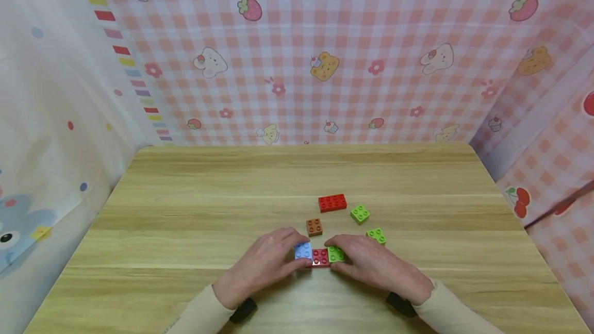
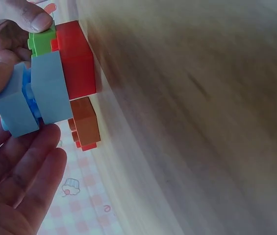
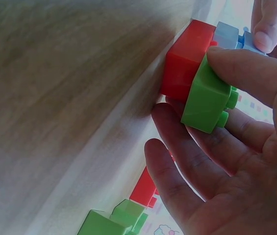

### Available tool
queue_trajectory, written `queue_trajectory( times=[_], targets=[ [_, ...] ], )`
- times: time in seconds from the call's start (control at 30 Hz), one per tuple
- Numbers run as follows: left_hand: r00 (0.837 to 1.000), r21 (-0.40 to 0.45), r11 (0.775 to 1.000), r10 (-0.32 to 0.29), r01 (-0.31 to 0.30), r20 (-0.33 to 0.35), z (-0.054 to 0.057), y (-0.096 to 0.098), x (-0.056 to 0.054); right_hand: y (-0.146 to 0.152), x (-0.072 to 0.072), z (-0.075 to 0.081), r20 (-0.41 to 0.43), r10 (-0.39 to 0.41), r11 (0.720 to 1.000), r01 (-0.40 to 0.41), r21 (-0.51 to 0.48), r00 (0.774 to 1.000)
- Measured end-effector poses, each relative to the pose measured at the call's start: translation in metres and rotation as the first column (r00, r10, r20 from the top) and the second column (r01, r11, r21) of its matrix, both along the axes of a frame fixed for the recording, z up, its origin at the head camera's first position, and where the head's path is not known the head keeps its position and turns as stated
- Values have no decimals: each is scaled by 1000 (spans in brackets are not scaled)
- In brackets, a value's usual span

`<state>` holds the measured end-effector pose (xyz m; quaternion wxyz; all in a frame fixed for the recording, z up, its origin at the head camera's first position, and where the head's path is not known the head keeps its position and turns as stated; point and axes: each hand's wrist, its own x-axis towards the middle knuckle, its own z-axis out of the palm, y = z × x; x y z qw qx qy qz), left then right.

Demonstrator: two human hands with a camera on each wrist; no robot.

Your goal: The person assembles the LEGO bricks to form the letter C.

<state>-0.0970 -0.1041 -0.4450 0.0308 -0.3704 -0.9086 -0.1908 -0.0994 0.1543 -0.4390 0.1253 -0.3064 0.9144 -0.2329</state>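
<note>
A red brick (image 1: 320, 257) lies on the table between both hands. My left hand (image 1: 266, 261) pinches a light blue brick (image 2: 16, 102) between thumb and fingers. Under it sits a second light blue brick (image 2: 51, 88) on the red brick's left end; studs show in a slanted gap between the two blue bricks. My right hand (image 1: 375, 261) grips a green brick (image 3: 207, 100) on the red brick's right end, thumb on one side and fingers on the other. From above, the red studs between blue and green stay uncovered.
Just beyond the hands lies a brown brick (image 1: 314, 227). Farther back are a longer red brick (image 1: 332, 203) and a loose green brick (image 1: 359, 214). Another green brick (image 1: 376, 236) lies right beside the right hand. A checked curtain (image 1: 297, 66) hangs behind the wooden table (image 1: 195, 184).
</note>
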Motion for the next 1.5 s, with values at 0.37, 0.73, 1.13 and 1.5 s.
queue_trajectory(
  times=[0.37, 0.73, 1.13, 1.5],
  targets=[
    [1000, -1, 1000, 2, -2, -20, -1, 2, -1, -1, 0, 0, 8, -1, 1000, 1, -7, 1000],
    [1000, 2, 1000, -4, 4, -8, -2, 2, -2, -1, 1, 1, 16, -9, 1000, 9, 0, 1000],
    [999, 15, 1000, -16, 16, 40, -3, 1, -3, -1, 1, 1, 8, -5, 1000, 5, -1, 1000],
    [919, 138, 990, -17, -41, 394, -3, -12, -8, 0, 1, 0, 26, -18, 1000, 18, -4, 999]
  ],
)
